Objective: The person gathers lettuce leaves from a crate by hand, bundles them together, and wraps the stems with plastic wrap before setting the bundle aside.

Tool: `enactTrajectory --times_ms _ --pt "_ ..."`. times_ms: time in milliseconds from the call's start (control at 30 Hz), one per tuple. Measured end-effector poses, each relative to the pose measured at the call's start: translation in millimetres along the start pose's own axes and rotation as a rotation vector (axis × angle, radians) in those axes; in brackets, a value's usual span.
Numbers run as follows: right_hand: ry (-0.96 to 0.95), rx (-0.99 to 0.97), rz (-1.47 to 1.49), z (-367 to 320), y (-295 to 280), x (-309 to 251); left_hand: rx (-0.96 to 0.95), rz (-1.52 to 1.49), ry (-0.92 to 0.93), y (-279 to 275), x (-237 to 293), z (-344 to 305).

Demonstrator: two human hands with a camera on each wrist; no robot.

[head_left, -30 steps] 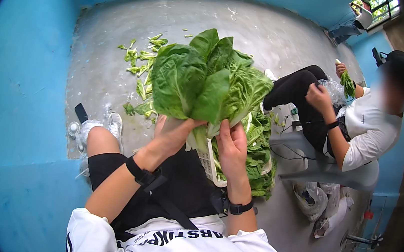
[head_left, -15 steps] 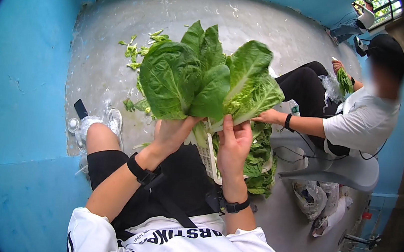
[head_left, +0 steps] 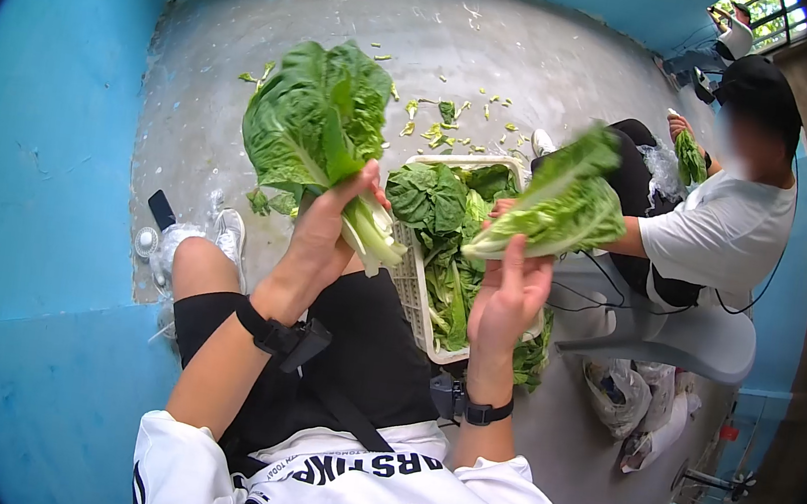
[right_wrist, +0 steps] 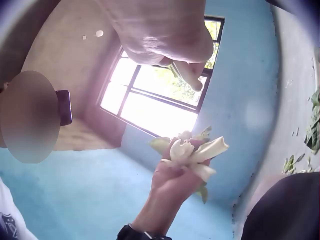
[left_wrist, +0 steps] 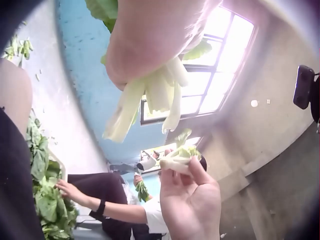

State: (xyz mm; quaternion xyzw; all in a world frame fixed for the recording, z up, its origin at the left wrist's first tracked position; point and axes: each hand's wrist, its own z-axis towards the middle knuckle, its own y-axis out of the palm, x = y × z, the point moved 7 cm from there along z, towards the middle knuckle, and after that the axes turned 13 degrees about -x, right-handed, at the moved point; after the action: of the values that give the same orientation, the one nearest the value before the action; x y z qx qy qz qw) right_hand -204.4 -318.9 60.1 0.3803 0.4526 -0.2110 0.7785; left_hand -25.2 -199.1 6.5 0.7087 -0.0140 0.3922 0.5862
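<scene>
In the head view my left hand (head_left: pixel 328 228) grips a bunch of leafy greens (head_left: pixel 314 120) round its pale stalks, the leaves spreading up and away. The cut stalk ends (left_wrist: pixel 160 95) poke out below that hand in the left wrist view. On the right, my right hand (head_left: pixel 510 300) pinches a smaller crinkled green leaf (head_left: pixel 561 196) by its white base, thumb on the near side. The two hands are apart, with a white plastic crate (head_left: pixel 409 288) of loose greens (head_left: pixel 454 248) beneath and between them.
Another person (head_left: pixel 718 230) sits at right on a grey plastic stool (head_left: pixel 704 344), one arm reaching over the crate and the other hand holding greens. Leaf scraps (head_left: pixel 438 135) lie on the floor. Plastic bags (head_left: pixel 622 400) stand below the stool; a phone (head_left: pixel 162 210) lies at left.
The bunch has been parted: my left hand moved left with the larger part, my right hand moved right with a leaf. The crate came into view between. The other person's arm reached toward it.
</scene>
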Motion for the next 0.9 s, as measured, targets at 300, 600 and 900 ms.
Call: enactTrajectory --times_ms 300,600,900 --pt "0.295 -0.323 -0.146 11 45 34 -0.147 0.185 -0.068 23 -14 2" --pt "0.354 -0.473 -0.199 24 48 44 -0.182 0.263 -0.128 10 -15 16" --pt "0.307 -0.402 -0.150 28 52 45 -0.006 0.042 -0.081 17 -5 17"
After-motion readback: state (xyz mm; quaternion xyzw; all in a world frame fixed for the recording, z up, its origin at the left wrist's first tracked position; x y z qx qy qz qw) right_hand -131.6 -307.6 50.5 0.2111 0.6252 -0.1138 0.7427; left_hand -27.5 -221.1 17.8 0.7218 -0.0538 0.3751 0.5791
